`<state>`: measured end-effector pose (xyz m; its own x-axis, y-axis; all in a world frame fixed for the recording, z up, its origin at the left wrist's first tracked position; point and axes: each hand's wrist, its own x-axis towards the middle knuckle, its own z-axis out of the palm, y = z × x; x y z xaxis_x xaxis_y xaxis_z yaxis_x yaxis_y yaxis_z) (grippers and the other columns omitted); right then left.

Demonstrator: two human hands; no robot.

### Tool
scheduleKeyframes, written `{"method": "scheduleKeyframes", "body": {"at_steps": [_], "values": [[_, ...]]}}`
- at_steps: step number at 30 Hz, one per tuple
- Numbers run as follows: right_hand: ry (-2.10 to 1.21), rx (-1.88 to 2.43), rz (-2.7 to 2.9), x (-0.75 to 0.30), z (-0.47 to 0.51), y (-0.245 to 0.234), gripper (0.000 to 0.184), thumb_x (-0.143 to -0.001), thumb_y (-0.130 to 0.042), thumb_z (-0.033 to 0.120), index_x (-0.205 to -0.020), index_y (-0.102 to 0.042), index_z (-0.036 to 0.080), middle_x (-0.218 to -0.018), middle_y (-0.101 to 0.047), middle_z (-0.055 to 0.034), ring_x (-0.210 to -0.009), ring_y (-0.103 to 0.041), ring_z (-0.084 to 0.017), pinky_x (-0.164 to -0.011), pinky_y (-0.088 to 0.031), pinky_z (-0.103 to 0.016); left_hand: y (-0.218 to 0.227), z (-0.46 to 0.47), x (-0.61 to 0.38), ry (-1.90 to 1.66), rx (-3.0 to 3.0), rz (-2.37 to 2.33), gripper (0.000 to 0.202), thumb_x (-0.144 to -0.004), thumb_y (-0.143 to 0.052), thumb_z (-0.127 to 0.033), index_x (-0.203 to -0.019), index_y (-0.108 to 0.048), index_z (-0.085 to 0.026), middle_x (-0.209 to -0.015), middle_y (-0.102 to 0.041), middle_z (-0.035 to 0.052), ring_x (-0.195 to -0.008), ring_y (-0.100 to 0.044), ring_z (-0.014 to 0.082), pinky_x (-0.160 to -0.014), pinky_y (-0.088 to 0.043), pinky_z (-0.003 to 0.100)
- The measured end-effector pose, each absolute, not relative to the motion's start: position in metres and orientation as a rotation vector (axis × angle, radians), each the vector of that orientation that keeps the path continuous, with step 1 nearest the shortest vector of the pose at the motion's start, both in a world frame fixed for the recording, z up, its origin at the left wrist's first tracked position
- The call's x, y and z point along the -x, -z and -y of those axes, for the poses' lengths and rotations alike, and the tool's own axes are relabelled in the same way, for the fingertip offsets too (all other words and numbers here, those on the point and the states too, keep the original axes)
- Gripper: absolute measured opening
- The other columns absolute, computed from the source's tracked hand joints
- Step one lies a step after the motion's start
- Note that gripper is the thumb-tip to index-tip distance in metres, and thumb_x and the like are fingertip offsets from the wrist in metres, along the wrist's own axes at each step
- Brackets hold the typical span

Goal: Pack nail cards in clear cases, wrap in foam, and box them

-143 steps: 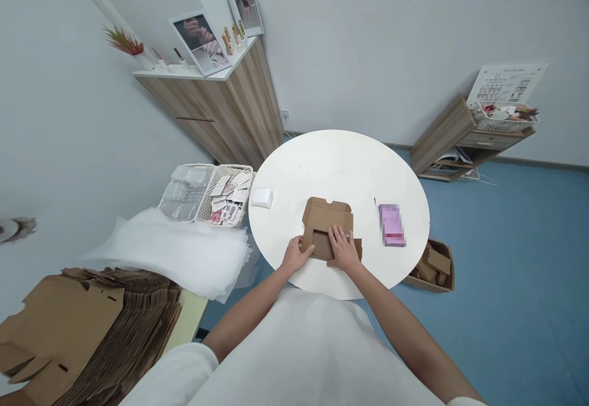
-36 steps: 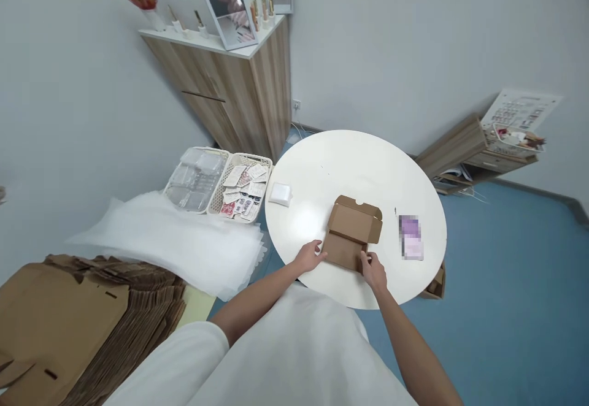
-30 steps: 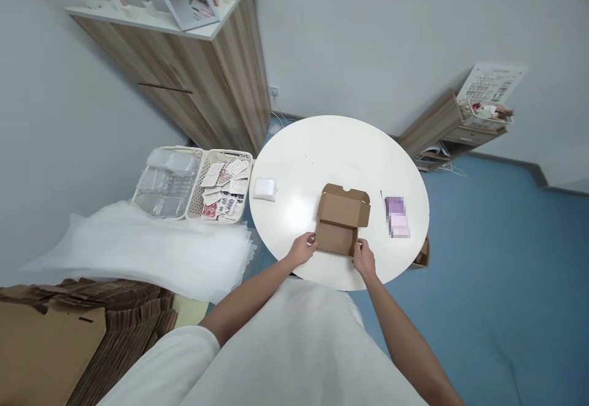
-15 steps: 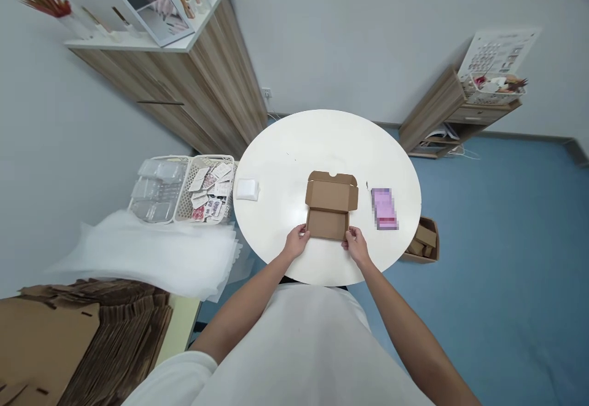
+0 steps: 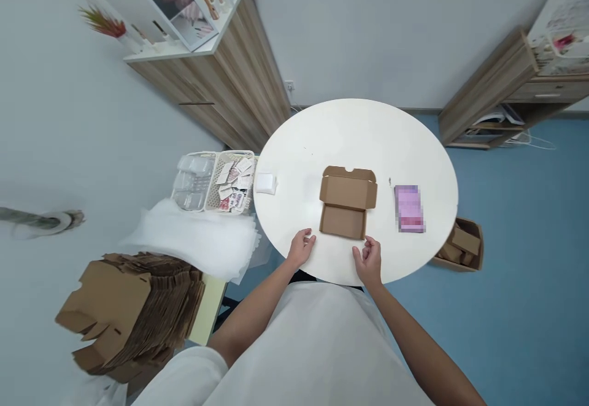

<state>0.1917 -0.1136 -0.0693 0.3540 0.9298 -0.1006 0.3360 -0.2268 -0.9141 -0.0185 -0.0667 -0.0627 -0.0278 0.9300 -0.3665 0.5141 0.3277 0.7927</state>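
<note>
A brown cardboard box (image 5: 343,222) stands on the round white table (image 5: 350,130), its lid raised at the back with the side flaps out. My left hand (image 5: 302,248) is just off the box's near left corner, fingers apart and holding nothing. By the near right corner is my right hand (image 5: 369,260), its thumb and fingers apart with nothing in them; whether a fingertip still touches the box is hard to tell. A pixelated purple item (image 5: 409,208) lies to the right of the box. At the table's left edge sits a small white packet (image 5: 265,183).
Left of the table are a basket of cards (image 5: 231,185), a basket of clear plastic cases (image 5: 193,182), white foam sheets (image 5: 197,237) and stacked flat cardboard (image 5: 138,308). A carton of cardboard pieces (image 5: 478,259) is on the floor at right. Wooden cabinets (image 5: 248,75) stand behind.
Both hands have let go of the box's sides and drawn back slightly towards me. The box stays on the table with its lid raised. The camera view has shifted.
</note>
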Motion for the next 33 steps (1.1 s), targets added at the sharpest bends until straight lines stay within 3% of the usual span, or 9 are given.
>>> {"method": "scheduleKeyframes", "body": {"at_steps": [5,7,11,17,20,25,29,33], "values": [[-1.102,1.544,1.489,-0.139,0.092,0.043,0.026,-0.077,-0.045,0.035,-0.098,-0.049,0.020,-0.075,-0.048,-0.0012,-0.054,-0.040,-0.011,-0.057,-0.040,-0.028,0.059,0.042,0.072,-0.777,-1.335,-1.885,0.033,-0.080,-0.044,-0.036,-0.107,-0.049,-0.016,-0.108,-0.049,0.0115,-0.093,-0.052,0.0179,-0.075,-0.046,0.032],[-1.230,1.499,1.603,-0.110,0.068,0.037,0.024,-0.077,-0.045,0.035,-0.094,-0.053,0.021,-0.079,-0.053,-0.0031,-0.059,-0.045,-0.012,-0.061,-0.042,-0.029,0.057,0.020,0.099,-0.820,-1.288,-2.010,0.037,-0.079,-0.046,-0.034,-0.111,-0.045,-0.016,-0.113,-0.044,0.0127,-0.100,-0.049,0.0201,-0.081,-0.044,0.035],[-1.483,1.582,1.395,-0.052,0.006,0.040,0.035,-0.070,-0.052,0.039,-0.100,-0.051,0.021,-0.100,-0.054,-0.0070,-0.076,-0.054,-0.016,-0.070,-0.044,-0.032,0.054,-0.035,0.140,-0.789,-1.304,-2.082,0.054,-0.073,-0.054,-0.032,-0.121,-0.035,-0.015,-0.125,-0.036,0.0144,-0.120,-0.032,0.0243,-0.100,-0.027,0.038],[-1.695,1.668,0.886,0.009,-0.078,0.055,0.046,-0.068,-0.055,0.039,-0.111,-0.045,0.024,-0.118,-0.048,-0.0084,-0.098,-0.052,-0.018,-0.077,-0.045,-0.030,0.056,-0.100,0.159,-0.639,-1.205,-2.000,0.064,-0.077,-0.047,-0.029,-0.131,-0.019,-0.010,-0.138,-0.021,0.0163,-0.129,-0.016,0.0251,-0.105,-0.016,0.036],[-1.672,1.674,0.876,0.027,-0.100,0.058,0.049,-0.068,-0.054,0.035,-0.115,-0.042,0.026,-0.123,-0.044,-0.0076,-0.096,-0.052,-0.017,-0.075,-0.045,-0.030,0.061,-0.107,0.159,-0.615,-1.110,-2.010,0.058,-0.079,-0.042,-0.024,-0.131,-0.020,-0.009,-0.137,-0.025,0.0163,-0.128,-0.018,0.0259,-0.104,-0.017,0.039],[-1.643,1.637,1.005,0.042,-0.112,0.068,0.049,-0.070,-0.050,0.031,-0.117,-0.039,0.026,-0.120,-0.046,-0.0072,-0.087,-0.055,-0.015,-0.069,-0.047,-0.030,0.071,-0.099,0.162,-0.790,-1.112,-1.899,0.043,-0.079,-0.042,-0.018,-0.122,-0.038,-0.016,-0.125,-0.043,0.0116,-0.119,-0.035,0.0231,-0.100,-0.026,0.038],[-1.500,1.778,1.050,0.035,-0.105,0.069,0.041,-0.067,-0.051,0.029,-0.107,-0.044,0.022,-0.105,-0.054,-0.0062,-0.078,-0.056,-0.015,-0.065,-0.047,-0.030,0.077,-0.091,0.162,-0.890,-0.956,-1.764,0.029,-0.080,-0.042,-0.020,-0.109,-0.047,-0.017,-0.106,-0.056,0.0092,-0.094,-0.054,0.0172,-0.083,-0.043,0.032],[-1.427,1.788,1.073,0.015,-0.084,0.056,0.038,-0.065,-0.053,0.027,-0.103,-0.047,0.021,-0.099,-0.056,-0.0050,-0.072,-0.056,-0.013,-0.065,-0.047,-0.030,0.074,-0.075,0.153,-0.973,-0.936,-1.683,0.024,-0.077,-0.049,-0.023,-0.100,-0.050,-0.015,-0.095,-0.057,0.0080,-0.077,-0.056,0.0123,-0.073,-0.047,0.027]]}}
